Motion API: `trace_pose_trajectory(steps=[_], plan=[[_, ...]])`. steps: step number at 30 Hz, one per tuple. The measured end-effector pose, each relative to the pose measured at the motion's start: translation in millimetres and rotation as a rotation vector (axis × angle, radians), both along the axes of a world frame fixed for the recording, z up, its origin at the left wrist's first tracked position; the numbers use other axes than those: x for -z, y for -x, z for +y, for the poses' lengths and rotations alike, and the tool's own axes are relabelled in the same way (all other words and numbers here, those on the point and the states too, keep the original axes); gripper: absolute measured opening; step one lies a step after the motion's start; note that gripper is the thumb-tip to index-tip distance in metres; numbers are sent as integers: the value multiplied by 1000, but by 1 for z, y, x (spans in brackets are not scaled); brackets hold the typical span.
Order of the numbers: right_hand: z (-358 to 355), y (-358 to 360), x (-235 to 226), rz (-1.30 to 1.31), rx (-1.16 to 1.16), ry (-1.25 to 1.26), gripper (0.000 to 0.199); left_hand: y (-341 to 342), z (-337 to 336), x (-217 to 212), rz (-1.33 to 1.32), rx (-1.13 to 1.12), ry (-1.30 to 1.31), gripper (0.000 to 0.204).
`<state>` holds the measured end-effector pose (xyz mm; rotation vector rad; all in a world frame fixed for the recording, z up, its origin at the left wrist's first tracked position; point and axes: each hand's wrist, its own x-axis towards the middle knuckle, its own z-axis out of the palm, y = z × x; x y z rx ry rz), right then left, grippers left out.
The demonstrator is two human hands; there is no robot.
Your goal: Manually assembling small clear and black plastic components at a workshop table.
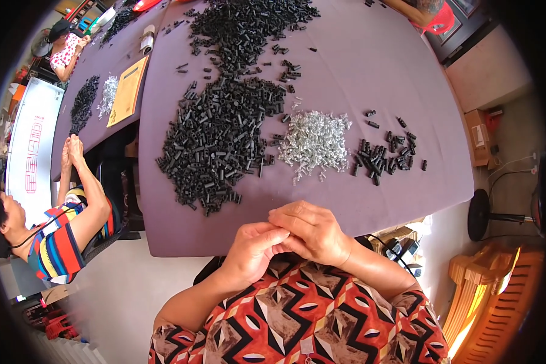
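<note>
My left hand [253, 247] and my right hand [312, 229] meet just in front of the table's near edge, fingers pinched together. Whatever sits between the fingertips is hidden by them. Beyond my hands a large heap of short black plastic tubes [215, 142] spreads over the purple tablecloth [400, 194]. To its right lies a pile of small clear or silvery coil-like pieces [315, 144]. Farther right is a looser group of black pieces [385, 156], which look like joined parts.
At the left, a person in a striped shirt [57, 242] works at a neighbouring table with black and silvery piles. A yellow board [128, 91] lies there. Another person [67, 51] sits farther back. A wooden bench [488, 297] and black fan [479, 214] stand at right.
</note>
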<state>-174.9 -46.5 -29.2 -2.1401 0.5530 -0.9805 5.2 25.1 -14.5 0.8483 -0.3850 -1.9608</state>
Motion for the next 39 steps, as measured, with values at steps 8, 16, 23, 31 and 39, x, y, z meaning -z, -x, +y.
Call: trace_pose_trajectory(steps=[8, 16, 23, 31, 39], plan=[[-29, 44, -11, 349, 472, 247, 43, -24, -48, -16, -1559, -169, 855, 20], [-66, 100, -5, 474, 808, 39, 56, -30, -97, -2, -1972, -21, 1016, 19], [-50, 59, -22, 348, 652, 243, 42, -31, -87, -8, -2009, 6, 1017, 12], [-32, 32, -31, 178, 301, 241, 32, -79, -115, -39, -998, -105, 499, 6], [-27, 31, -11, 193, 390, 148, 25, -222, -275, 7, -1738, -428, 565, 17]])
